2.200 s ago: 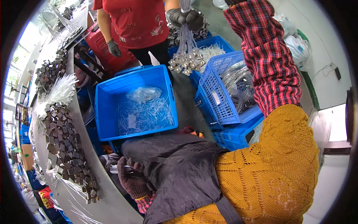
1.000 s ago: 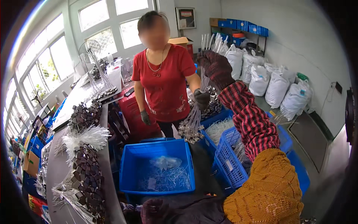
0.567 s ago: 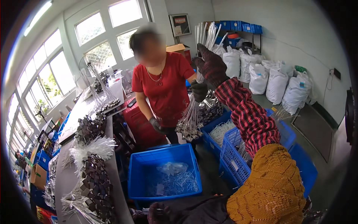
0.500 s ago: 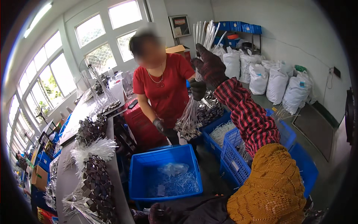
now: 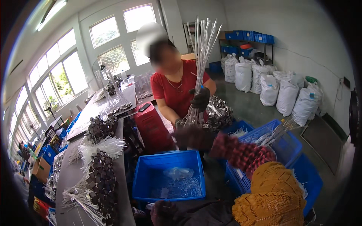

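My right hand, in a dark glove with a red-and-black plaid sleeve, is smeared by motion just beyond the blue bin's far rim; its fingers cannot be made out. It is beside the lower part of a bundle of long silvery strips with metal pieces at the bottom. A co-worker in a red shirt grips that bundle with a gloved hand, the other glove lower down. At the bottom edge, my left hand, gloved too, is partly cut off, its fingers hidden; pale strip ends show beside it.
A blue bin with clear scraps stands in front of me. Left, a bench carries heaps of dark square metal pieces and white strips. Blue crates stand at right, white sacks along the wall, a red box beside the co-worker.
My right hand has dropped from the raised strips down toward the bin. The co-worker now holds the bundle upright, and my view has shifted slightly left.
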The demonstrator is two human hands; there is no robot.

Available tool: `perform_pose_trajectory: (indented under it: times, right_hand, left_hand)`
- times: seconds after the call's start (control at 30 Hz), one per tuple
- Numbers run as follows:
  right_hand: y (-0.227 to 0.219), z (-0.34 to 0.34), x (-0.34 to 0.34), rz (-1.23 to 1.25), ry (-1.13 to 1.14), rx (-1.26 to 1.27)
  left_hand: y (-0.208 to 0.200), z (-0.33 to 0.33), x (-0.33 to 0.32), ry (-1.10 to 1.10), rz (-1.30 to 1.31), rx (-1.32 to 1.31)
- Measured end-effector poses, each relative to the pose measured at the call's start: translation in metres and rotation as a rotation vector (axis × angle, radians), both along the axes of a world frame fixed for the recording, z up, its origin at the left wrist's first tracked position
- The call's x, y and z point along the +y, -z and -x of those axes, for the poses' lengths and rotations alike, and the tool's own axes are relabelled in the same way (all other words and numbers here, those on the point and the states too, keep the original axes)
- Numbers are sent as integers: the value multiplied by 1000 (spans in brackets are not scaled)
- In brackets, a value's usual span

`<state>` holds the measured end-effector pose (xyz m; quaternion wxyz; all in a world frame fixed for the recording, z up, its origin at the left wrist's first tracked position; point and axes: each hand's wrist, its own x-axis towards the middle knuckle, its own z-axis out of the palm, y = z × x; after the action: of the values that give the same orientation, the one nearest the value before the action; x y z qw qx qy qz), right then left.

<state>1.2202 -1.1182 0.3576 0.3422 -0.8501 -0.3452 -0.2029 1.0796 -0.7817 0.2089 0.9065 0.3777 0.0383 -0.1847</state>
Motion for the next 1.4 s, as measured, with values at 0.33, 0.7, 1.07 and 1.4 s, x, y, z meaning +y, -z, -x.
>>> perform_pose_trajectory:
  times: [0.33,0.7,1.07,1.4]
  right_hand:
    - [87,68,160,540,-617,-101]
    - [152,61,190,659,-287,-250]
    - [206,49,201,602,-37,-576]
    - [165,30,199,406,-499,-69]
  left_hand:
    - [7,-4,-3,-10,-837,-720]
    - [16,-10,5,-16,-1235,-875]
    - [45,-21,12,-37,-690,-614]
    - [32,-22,5,-143,-640,-532]
